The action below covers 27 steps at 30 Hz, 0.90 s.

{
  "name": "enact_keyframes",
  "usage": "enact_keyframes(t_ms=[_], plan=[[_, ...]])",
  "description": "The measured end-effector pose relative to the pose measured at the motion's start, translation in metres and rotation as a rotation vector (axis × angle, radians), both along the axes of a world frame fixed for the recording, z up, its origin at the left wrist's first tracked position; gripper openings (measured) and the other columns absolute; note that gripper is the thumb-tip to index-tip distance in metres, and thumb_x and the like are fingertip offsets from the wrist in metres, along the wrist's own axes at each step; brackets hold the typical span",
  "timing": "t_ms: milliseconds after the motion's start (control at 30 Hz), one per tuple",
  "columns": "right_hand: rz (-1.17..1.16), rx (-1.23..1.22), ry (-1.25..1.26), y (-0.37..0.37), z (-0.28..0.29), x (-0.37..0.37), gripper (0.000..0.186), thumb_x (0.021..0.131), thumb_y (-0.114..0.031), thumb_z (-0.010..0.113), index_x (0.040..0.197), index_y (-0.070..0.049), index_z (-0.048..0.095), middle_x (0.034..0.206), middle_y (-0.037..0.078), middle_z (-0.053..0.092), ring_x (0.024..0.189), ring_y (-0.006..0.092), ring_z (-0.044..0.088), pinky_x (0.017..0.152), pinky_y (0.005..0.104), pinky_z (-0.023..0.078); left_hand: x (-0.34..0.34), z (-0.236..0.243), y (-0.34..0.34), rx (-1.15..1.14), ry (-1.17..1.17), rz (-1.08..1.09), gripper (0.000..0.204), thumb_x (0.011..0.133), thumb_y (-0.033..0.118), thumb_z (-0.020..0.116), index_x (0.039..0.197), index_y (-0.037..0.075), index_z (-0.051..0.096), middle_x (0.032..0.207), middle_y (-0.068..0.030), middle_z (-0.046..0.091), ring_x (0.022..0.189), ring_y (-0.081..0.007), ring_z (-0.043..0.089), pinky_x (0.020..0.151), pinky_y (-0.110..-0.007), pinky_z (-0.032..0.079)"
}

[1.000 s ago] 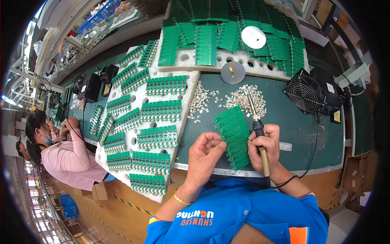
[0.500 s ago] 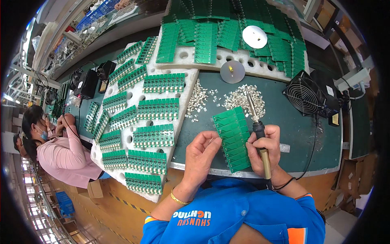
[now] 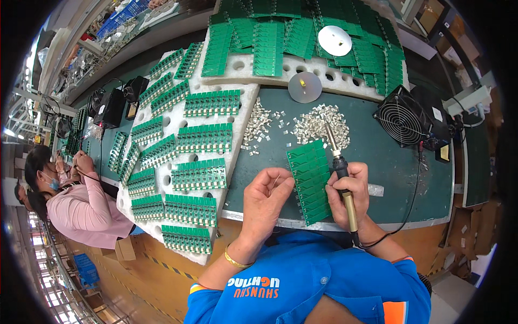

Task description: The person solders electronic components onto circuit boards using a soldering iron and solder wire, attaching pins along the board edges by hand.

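My right hand (image 3: 349,191) is closed around the handle of a soldering iron (image 3: 350,210). Its metal tip points up and away, in front of the pile of small white connectors (image 3: 318,125). The same hand's fingertips touch the right edge of a long green circuit board (image 3: 308,181), which is tilted up above the bench. My left hand (image 3: 265,200) is pinched at the board's left edge, by a row of pins. A thin, pale wire shows between its fingers; the fingertips partly hide it.
White foam sheets (image 3: 250,100) hold rows of assembled boards (image 3: 205,139) at left and stacked bare boards (image 3: 268,48) behind. Two round discs (image 3: 305,87) stand at the back. A black fan (image 3: 400,120) is at right, and the iron's cord (image 3: 415,200) loops nearby. A co-worker (image 3: 81,202) sits at left.
The scene has shifted slightly left and up in the view. The circuit board is tilted a little differently between my hands. Both hands keep their grip.
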State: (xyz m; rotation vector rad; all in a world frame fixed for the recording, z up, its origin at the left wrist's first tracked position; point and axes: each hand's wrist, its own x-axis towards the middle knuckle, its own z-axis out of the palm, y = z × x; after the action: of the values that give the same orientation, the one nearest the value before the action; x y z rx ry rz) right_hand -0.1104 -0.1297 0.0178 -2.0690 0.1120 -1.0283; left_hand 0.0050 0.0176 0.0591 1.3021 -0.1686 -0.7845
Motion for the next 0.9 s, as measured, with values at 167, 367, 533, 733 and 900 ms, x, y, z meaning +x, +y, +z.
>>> enact_keyframes(t_ms=[167, 367, 533, 733, 900], plan=[[0.004, -0.025, 0.036, 0.002, -0.006, -0.004, 0.036, 0.075, 0.012, 0.067, 0.102, -0.007, 0.053, 0.094, 0.013, 0.048, 0.081, 0.0236, 0.048, 0.068, 0.0327, 0.043, 0.001, -0.009, 0.006, 0.056, -0.039, -0.051, 0.012, 0.093, 0.003, 0.062, 0.104, -0.001, 0.061, 0.094, -0.0005, 0.064, 0.085, -0.003, 0.056, 0.074, -0.018, 0.045], [0.043, 0.04, 0.045, 0.01, -0.019, -0.011, 0.039, 0.073, 0.012, 0.068, 0.103, -0.008, 0.054, 0.092, 0.012, 0.046, 0.078, 0.0227, 0.047, 0.063, 0.0318, 0.042, -0.003, -0.024, 0.009, 0.124, -0.016, -0.068, 0.012, 0.093, 0.005, 0.062, 0.103, -0.001, 0.062, 0.092, 0.0009, 0.063, 0.082, -0.0022, 0.055, 0.072, -0.017, 0.044], [0.08, 0.046, 0.085, 0.007, -0.023, -0.015, 0.037, 0.072, 0.009, 0.069, 0.103, -0.008, 0.055, 0.093, 0.013, 0.045, 0.075, 0.0218, 0.046, 0.061, 0.0315, 0.04, -0.002, -0.03, 0.006, 0.158, 0.004, -0.094, 0.013, 0.093, 0.007, 0.063, 0.103, -0.002, 0.062, 0.088, 0.0027, 0.062, 0.076, -0.0006, 0.051, 0.064, -0.017, 0.041], [0.161, 0.097, 0.12, -0.002, -0.015, -0.028, 0.025, 0.081, -0.007, 0.07, 0.103, -0.006, 0.057, 0.093, 0.012, 0.047, 0.076, 0.0211, 0.047, 0.062, 0.0317, 0.041, -0.003, -0.042, 0.009, 0.207, -0.021, -0.113, 0.013, 0.092, 0.007, 0.065, 0.103, 0.0, 0.064, 0.086, 0.0043, 0.062, 0.07, 0.0003, 0.047, 0.061, -0.016, 0.037], [0.179, 0.155, 0.094, -0.008, -0.014, -0.039, 0.03, 0.093, -0.031, 0.064, 0.103, -0.003, 0.06, 0.091, 0.014, 0.052, 0.076, 0.0222, 0.049, 0.062, 0.0318, 0.041, -0.003, -0.049, 0.012, 0.236, -0.085, -0.11, 0.014, 0.093, 0.008, 0.064, 0.104, -0.001, 0.063, 0.084, 0.0032, 0.064, 0.064, 0.0013, 0.043, 0.054, -0.016, 0.035]])
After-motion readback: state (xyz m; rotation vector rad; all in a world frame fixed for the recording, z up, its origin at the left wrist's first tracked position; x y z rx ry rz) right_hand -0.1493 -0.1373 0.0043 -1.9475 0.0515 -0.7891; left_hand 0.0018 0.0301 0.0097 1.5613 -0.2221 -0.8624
